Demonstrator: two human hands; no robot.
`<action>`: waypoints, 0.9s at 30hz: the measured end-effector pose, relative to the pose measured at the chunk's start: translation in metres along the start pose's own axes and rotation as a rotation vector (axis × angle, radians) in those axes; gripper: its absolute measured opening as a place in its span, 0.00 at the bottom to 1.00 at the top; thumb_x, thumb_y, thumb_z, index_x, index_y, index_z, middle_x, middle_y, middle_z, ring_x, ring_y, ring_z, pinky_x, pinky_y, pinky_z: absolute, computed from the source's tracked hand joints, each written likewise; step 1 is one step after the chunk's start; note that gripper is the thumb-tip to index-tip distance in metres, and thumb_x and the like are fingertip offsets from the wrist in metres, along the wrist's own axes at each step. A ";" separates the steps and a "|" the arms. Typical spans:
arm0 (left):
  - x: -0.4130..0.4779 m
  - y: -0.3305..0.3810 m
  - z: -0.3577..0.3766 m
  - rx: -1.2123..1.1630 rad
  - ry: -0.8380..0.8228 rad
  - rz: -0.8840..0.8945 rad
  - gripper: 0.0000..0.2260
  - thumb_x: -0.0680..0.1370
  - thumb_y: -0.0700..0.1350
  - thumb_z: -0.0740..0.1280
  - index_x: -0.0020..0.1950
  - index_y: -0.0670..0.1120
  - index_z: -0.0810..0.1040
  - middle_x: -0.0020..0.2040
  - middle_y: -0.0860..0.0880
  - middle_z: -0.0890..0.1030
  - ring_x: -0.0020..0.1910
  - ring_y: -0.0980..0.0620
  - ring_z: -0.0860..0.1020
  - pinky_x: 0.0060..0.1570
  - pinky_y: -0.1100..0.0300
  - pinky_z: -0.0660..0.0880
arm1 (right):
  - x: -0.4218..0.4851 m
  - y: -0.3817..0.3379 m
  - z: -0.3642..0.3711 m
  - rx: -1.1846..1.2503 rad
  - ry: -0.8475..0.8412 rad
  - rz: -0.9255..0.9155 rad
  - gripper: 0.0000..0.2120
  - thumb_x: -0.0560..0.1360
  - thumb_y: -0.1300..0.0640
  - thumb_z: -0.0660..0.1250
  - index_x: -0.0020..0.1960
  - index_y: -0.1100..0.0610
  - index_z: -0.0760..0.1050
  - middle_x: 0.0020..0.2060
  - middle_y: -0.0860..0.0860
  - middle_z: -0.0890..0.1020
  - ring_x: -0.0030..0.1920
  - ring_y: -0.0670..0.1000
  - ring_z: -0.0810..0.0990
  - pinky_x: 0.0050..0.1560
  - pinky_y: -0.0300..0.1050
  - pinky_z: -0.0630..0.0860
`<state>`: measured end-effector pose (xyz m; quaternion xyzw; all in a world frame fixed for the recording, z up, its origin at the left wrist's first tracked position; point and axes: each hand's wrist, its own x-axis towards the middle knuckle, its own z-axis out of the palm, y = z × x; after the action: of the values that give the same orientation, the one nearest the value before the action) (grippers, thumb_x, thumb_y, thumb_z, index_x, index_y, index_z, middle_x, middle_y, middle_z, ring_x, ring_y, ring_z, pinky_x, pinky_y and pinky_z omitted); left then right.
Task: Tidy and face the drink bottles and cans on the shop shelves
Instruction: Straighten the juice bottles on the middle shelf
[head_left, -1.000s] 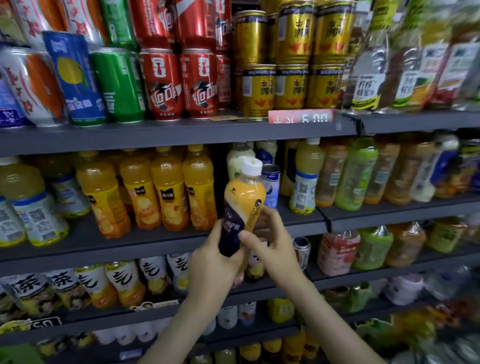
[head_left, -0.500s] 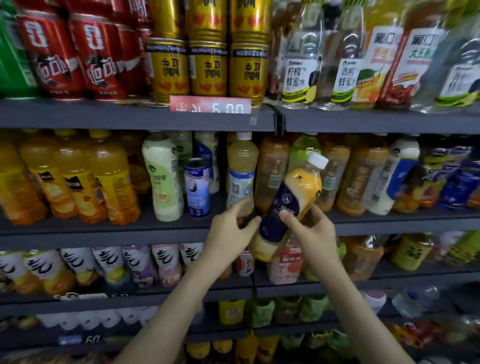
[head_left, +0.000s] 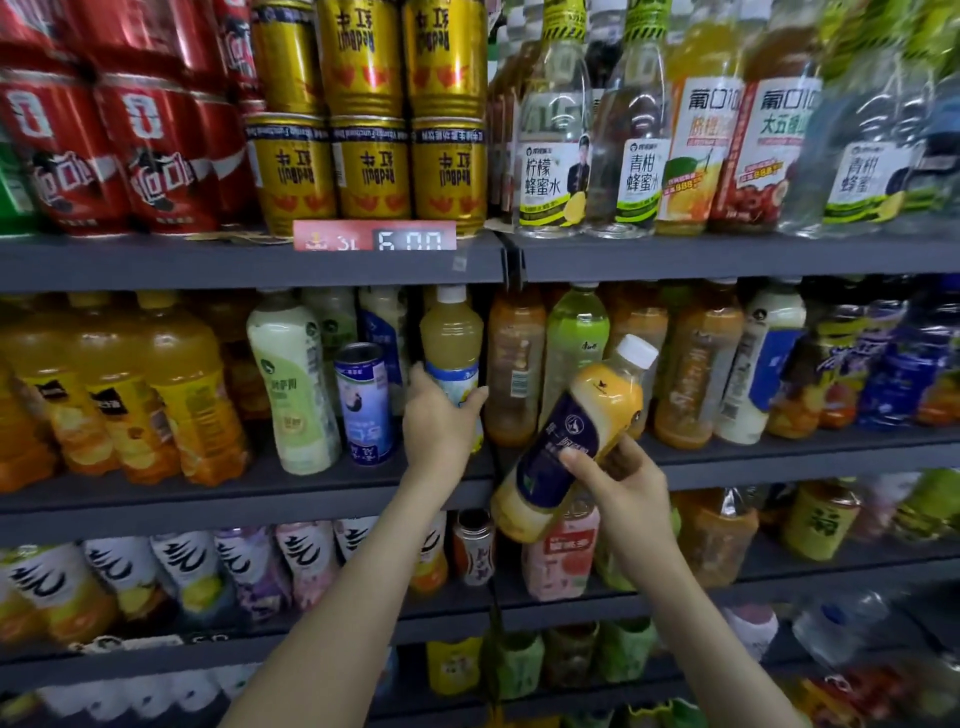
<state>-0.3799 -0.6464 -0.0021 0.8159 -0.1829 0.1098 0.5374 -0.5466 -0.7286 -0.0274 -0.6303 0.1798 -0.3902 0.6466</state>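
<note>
Head view: right hand (head_left: 618, 483) clamped on tilted orange bottle (head_left: 576, 441), held in front of middle shelf (head_left: 208, 499); left hand (head_left: 436, 426) curled round pale yellow bottle (head_left: 451, 338) standing there. Risk: shove could topple nearby blue can (head_left: 363, 405); tilted one-handed grip could slip.

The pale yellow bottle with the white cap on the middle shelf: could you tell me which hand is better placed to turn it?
Left. The left hand grips the pale yellow bottle; the right hand is full, holding a tilted orange bottle.
</note>
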 end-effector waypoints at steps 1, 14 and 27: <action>0.001 -0.001 0.000 0.013 -0.018 0.016 0.26 0.72 0.49 0.72 0.64 0.39 0.67 0.57 0.40 0.78 0.55 0.41 0.77 0.46 0.54 0.72 | -0.001 0.000 0.001 -0.010 0.011 -0.019 0.10 0.70 0.58 0.72 0.50 0.51 0.78 0.45 0.50 0.85 0.49 0.54 0.82 0.46 0.50 0.80; -0.051 -0.036 -0.112 -0.232 -0.072 0.148 0.17 0.69 0.48 0.75 0.55 0.57 0.75 0.47 0.63 0.80 0.47 0.67 0.78 0.46 0.69 0.75 | 0.021 -0.010 0.085 -0.328 -0.040 -0.147 0.19 0.72 0.59 0.72 0.62 0.56 0.73 0.46 0.41 0.79 0.47 0.40 0.78 0.49 0.32 0.73; -0.047 -0.072 -0.172 -0.280 -0.143 0.046 0.19 0.69 0.42 0.76 0.58 0.52 0.76 0.47 0.63 0.79 0.44 0.74 0.76 0.41 0.77 0.72 | 0.059 0.001 0.140 -0.521 -0.038 -0.122 0.24 0.77 0.55 0.65 0.71 0.56 0.64 0.61 0.54 0.77 0.62 0.56 0.75 0.56 0.44 0.71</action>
<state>-0.3903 -0.4550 -0.0115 0.7344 -0.2529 0.0372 0.6287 -0.4081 -0.6772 0.0065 -0.7924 0.2240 -0.3570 0.4410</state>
